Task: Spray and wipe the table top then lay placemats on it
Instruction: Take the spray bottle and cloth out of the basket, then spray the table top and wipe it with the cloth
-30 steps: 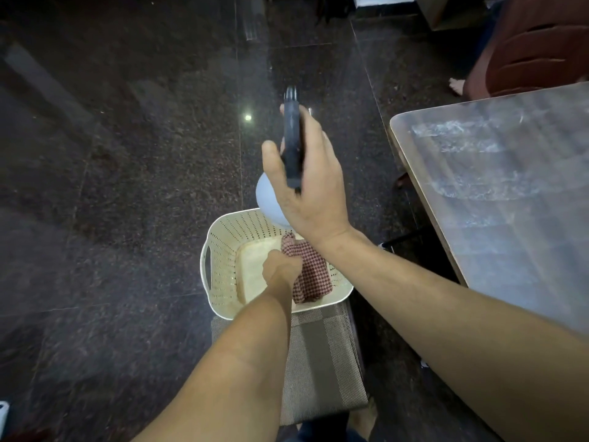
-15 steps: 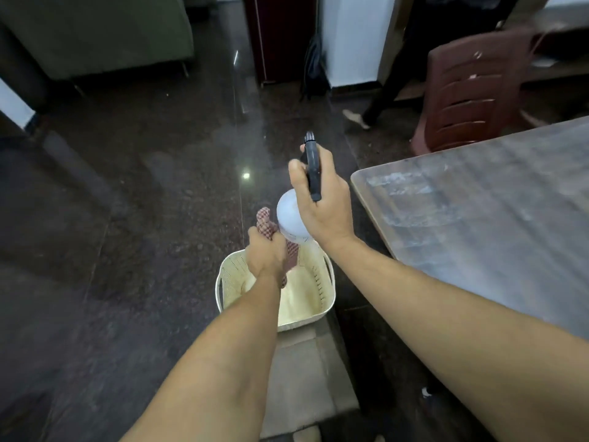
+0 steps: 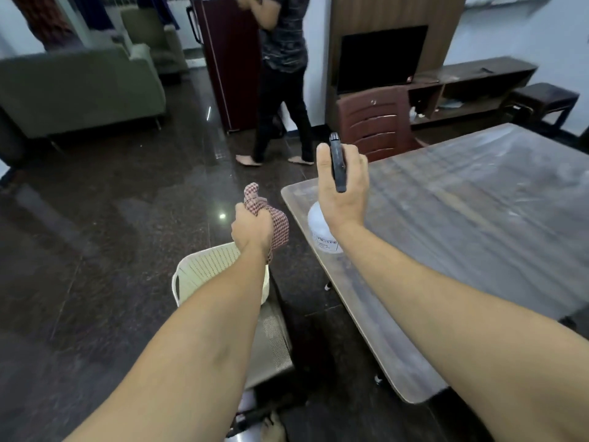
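Note:
My right hand (image 3: 342,189) grips a white spray bottle (image 3: 322,231) by its black trigger head, held just over the near left corner of the wooden table (image 3: 471,224). The table top looks streaked and dusty. My left hand (image 3: 251,228) holds a bunched red-and-white checked cloth (image 3: 277,224) above the floor, left of the table edge. Below my left forearm a cream perforated basket (image 3: 204,269) sits on a grey woven stool; my arm hides most of its inside.
A person stands on the dark polished floor beyond the table by a maroon fridge (image 3: 229,62). A brown plastic chair (image 3: 373,119) is at the table's far side. Behind are a TV unit (image 3: 382,55), a dark bench (image 3: 541,97) and a green sofa (image 3: 76,90).
Both hands have lifted away from the basket and moved right, the cloth rising out of it in my left hand. The spray bottle now hangs over the table corner. The view has tilted up.

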